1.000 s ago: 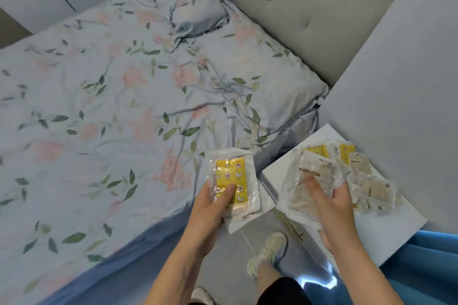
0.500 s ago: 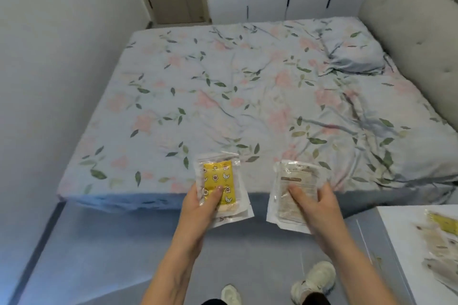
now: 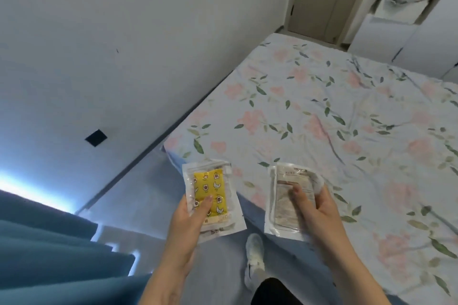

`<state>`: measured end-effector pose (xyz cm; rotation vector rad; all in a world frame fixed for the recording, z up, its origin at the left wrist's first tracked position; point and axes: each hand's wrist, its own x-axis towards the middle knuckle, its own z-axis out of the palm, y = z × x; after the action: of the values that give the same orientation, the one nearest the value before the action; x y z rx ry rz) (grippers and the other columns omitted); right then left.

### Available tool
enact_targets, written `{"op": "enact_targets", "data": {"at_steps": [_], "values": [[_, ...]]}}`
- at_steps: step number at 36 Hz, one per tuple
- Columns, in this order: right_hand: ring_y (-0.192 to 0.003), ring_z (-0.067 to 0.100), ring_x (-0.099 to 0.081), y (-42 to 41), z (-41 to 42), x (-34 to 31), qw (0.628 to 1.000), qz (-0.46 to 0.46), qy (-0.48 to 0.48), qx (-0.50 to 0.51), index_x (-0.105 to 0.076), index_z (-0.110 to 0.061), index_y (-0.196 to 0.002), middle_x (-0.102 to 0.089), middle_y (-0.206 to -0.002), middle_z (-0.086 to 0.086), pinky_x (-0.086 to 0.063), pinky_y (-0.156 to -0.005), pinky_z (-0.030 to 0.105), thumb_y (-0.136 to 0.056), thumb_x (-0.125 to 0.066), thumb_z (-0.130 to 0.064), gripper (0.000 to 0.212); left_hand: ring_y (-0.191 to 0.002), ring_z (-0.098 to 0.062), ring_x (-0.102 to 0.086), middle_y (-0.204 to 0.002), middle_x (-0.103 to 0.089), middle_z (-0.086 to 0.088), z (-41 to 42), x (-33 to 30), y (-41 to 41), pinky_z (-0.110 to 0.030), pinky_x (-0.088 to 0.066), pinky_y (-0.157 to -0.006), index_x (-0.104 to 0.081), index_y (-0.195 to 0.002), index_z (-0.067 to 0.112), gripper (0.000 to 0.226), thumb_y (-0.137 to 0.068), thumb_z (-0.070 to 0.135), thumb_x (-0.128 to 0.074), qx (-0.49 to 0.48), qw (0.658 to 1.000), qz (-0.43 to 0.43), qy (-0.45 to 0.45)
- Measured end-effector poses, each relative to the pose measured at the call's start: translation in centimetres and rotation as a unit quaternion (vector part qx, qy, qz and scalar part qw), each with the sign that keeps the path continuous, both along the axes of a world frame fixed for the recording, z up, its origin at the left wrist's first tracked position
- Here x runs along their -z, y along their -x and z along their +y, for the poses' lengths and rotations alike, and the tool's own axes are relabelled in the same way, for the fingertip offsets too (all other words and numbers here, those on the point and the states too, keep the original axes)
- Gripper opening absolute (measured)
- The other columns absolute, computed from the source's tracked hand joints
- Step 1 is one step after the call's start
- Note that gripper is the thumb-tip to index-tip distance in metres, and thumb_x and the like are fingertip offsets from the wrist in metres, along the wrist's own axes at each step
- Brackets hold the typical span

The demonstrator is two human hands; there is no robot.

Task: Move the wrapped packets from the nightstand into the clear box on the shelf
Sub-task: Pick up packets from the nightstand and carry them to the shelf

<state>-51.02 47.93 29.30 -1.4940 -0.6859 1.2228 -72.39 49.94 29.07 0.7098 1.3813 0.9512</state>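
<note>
The left hand [image 3: 190, 215] grips a small stack of clear wrapped packets, thumb pressed on the top one, the yellow-patterned packet [image 3: 210, 192], which shows a yellow pad printed with stars and moons. The right hand [image 3: 319, 210] grips another stack, thumb on the white-labelled packet [image 3: 288, 195], whose face carries printed text too blurred to read. Both stacks are held in the air, apart from each other, above the grey floor [image 3: 223, 267] just off the near corner of the bed [image 3: 322, 119], which has a floral sheet. A white shoe [image 3: 254, 260] stands on the floor below the hands. Blue curtains [image 3: 49, 255] hang at the lower left, beside the white wall [image 3: 124, 44].
</note>
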Motion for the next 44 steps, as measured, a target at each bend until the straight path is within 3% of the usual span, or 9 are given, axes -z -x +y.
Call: {"op": "enact_targets", "data": {"at_steps": [4, 9, 14, 19, 25, 32, 36, 41, 44], "values": [[-0.071, 0.009, -0.071, 1.4, 6.7, 0.5, 0.999, 0.036, 0.004, -0.038, -0.058, -0.02, -0.108, -0.074, -0.086, -0.002, -0.053, -0.052, 0.017, -0.09, -0.059, -0.013, 0.019, -0.079, -0.014, -0.073, -0.091, -0.076, 0.005, 5.1, 0.9, 1.3, -0.03, -0.057, -0.061, -0.064, -0.104, 0.026, 0.015, -0.09, 0.023, -0.06, -0.033, 0.999, 0.003, 0.022], [-0.07, 0.008, -0.071, 2.9, 16.7, 1.1, 0.997, 0.033, -0.002, -0.072, -0.059, -0.021, -0.108, -0.072, -0.091, 0.003, -0.052, -0.052, 0.017, -0.089, -0.06, -0.015, 0.02, -0.084, -0.015, -0.073, -0.094, -0.076, 0.005, 14.0, 0.9, 2.5, -0.041, -0.057, -0.08, -0.064, -0.109, 0.025, 0.019, -0.09, 0.024, -0.061, -0.049, 0.998, 0.025, 0.02], [-0.083, 0.016, -0.072, 5.0, 26.6, 0.7, 0.993, 0.021, 0.0, -0.114, -0.059, -0.026, -0.111, -0.073, -0.098, 0.002, -0.056, -0.063, 0.026, -0.086, -0.063, -0.023, 0.025, -0.084, -0.012, -0.073, -0.094, -0.076, 0.006, 22.3, -0.8, 4.6, -0.026, -0.054, -0.07, -0.064, -0.109, 0.024, 0.02, -0.09, 0.023, -0.06, -0.074, 0.997, 0.03, -0.001], [-0.091, 0.022, -0.069, 8.4, 35.0, -0.3, 0.987, -0.004, -0.011, -0.158, -0.061, -0.029, -0.108, -0.071, -0.101, 0.003, -0.055, -0.074, 0.036, -0.082, -0.066, -0.029, 0.027, -0.082, -0.009, -0.072, -0.094, -0.075, 0.007, 29.0, -2.2, 7.9, -0.023, -0.053, -0.065, -0.064, -0.109, 0.025, 0.021, -0.088, 0.023, -0.062, -0.122, 0.992, 0.026, -0.001], [-0.075, 0.01, -0.07, 14.3, 43.0, 0.0, 0.984, -0.02, -0.006, -0.176, -0.059, -0.027, -0.103, -0.071, -0.09, -0.003, -0.052, -0.057, 0.021, -0.088, -0.063, -0.021, 0.017, -0.081, -0.009, -0.071, -0.09, -0.075, 0.009, 36.0, -2.2, 14.0, -0.025, -0.051, -0.067, -0.064, -0.105, 0.028, 0.017, -0.089, 0.024, -0.061, -0.156, 0.987, 0.024, 0.007], [-0.089, 0.022, -0.067, 23.5, 51.4, 0.6, 0.985, -0.04, -0.025, -0.168, -0.058, -0.03, -0.106, -0.069, -0.101, 0.003, -0.051, -0.068, 0.028, -0.089, -0.061, -0.025, 0.019, -0.084, -0.011, -0.072, -0.094, -0.075, 0.006, 45.0, -1.5, 23.7, -0.032, -0.056, -0.074, -0.065, -0.105, 0.025, 0.016, -0.091, 0.019, -0.061, -0.121, 0.992, 0.036, -0.003], [-0.081, 0.015, -0.068, 29.6, 55.8, 1.0, 0.989, -0.047, -0.035, -0.133, -0.059, -0.032, -0.103, -0.07, -0.098, 0.002, -0.051, -0.065, 0.026, -0.09, -0.061, -0.023, 0.015, -0.087, -0.014, -0.072, -0.096, -0.075, 0.006, 50.0, -2.0, 30.3, -0.038, -0.056, -0.079, -0.066, -0.105, 0.027, 0.017, -0.091, 0.018, -0.06, -0.086, 0.996, 0.036, -0.011], [-0.073, 0.004, -0.068, 35.9, 60.9, 0.3, 0.995, -0.028, -0.035, -0.085, -0.06, -0.026, -0.109, -0.069, -0.095, -0.003, -0.05, -0.054, 0.013, -0.091, -0.06, -0.022, 0.018, -0.083, -0.011, -0.072, -0.095, -0.075, 0.005, 55.6, -3.6, 36.5, -0.019, -0.055, -0.06, -0.064, -0.109, 0.022, 0.019, -0.091, 0.018, -0.059, -0.034, 0.997, 0.053, -0.04], [-0.079, 0.004, -0.069, 38.3, 63.2, -0.3, 0.996, -0.034, -0.039, -0.075, -0.058, -0.023, -0.117, -0.07, -0.1, -0.003, -0.051, -0.057, 0.013, -0.091, -0.061, -0.023, 0.026, -0.087, -0.014, -0.072, -0.095, -0.075, 0.005, 58.6, -4.1, 38.5, -0.02, -0.056, -0.062, -0.064, -0.111, 0.021, 0.02, -0.091, 0.017, -0.06, -0.014, 0.998, 0.053, -0.039]]}}
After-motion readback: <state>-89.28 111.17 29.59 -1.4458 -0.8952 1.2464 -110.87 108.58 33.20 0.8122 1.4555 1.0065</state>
